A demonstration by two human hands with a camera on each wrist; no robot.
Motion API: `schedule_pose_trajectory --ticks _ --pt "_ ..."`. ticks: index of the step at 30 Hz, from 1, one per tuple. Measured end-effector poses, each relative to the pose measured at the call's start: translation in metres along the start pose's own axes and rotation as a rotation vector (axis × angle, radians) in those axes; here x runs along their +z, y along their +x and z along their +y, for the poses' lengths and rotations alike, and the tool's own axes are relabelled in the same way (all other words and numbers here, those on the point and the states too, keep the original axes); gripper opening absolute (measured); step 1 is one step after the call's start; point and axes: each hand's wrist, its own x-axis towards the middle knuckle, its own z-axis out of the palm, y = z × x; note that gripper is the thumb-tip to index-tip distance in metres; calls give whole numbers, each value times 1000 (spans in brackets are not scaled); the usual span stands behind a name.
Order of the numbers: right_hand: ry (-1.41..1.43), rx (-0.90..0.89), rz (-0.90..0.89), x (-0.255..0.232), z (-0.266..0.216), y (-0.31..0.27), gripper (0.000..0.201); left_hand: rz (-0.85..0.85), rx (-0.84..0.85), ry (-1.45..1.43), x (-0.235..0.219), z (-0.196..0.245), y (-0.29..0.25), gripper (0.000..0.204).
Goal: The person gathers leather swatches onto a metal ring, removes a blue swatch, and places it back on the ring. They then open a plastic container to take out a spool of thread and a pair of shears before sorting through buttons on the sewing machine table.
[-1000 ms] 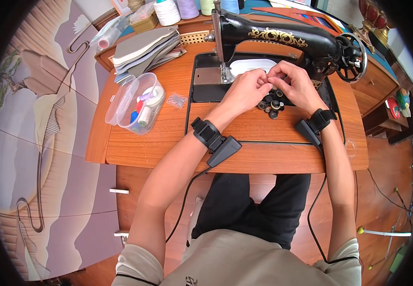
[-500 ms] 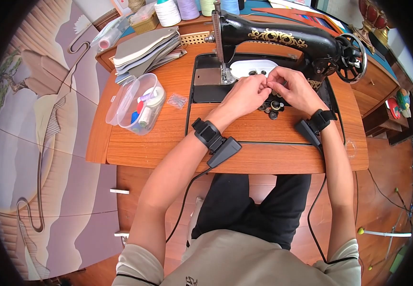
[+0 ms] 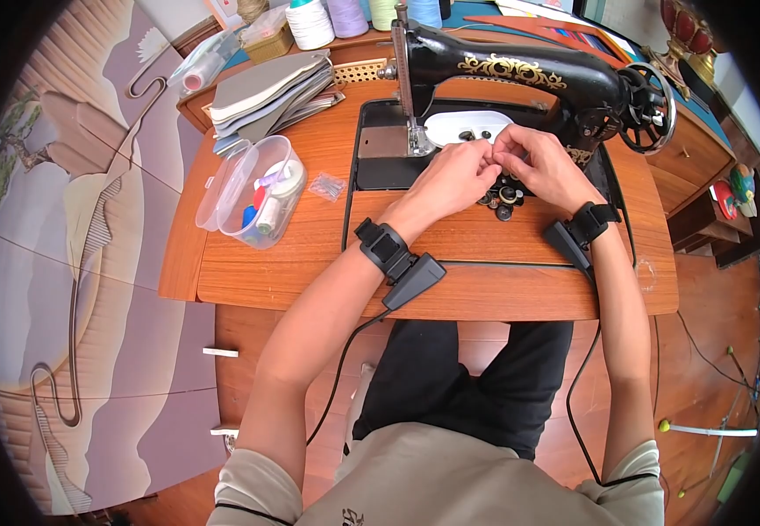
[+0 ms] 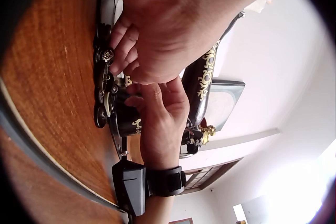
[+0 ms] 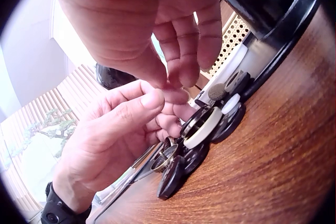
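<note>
Over a pile of dark and light buttons (image 3: 507, 195), the left hand (image 3: 459, 180) and right hand (image 3: 546, 165) meet at their fingertips. In the right wrist view, the left thumb (image 5: 152, 99) and index finger come together against the right hand's fingertips; whatever lies between them is hidden. The right hand's other fingers (image 5: 188, 50) are bent loosely. Just behind the hands, a white oval tray (image 3: 446, 123) holds a few dark buttons (image 3: 467, 136). Beneath the hands, the left wrist view shows the pile (image 4: 107, 85) on the wood.
A black sewing machine (image 3: 520, 66) arches behind the tray. To the left are an open clear box (image 3: 288, 206) of thread spools, a small plastic packet (image 3: 327, 186) and stacked grey fabric pieces (image 3: 257, 92). Thread cones (image 3: 310, 26) line the back.
The joined hands have drawn slightly back from the tray, uncovering more of it and the dark buttons inside. Over the last half second they have barely moved.
</note>
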Motion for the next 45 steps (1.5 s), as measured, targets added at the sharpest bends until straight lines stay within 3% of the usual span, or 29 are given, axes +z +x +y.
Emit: schedule_pose_trajectory --ticks 37,40,42,45 --pt "11 21 -2 -1 -2 -1 12 -1 25 -20 -1 1 -1 21" --pt "-4 21 11 0 4 0 13 44 23 -24 1 -5 2 20" --pt "-60 -50 122 0 10 1 16 74 18 -12 0 -5 2 19" --pt "-101 -34 62 0 13 -2 22 41 0 18 -1 -7 0 19"
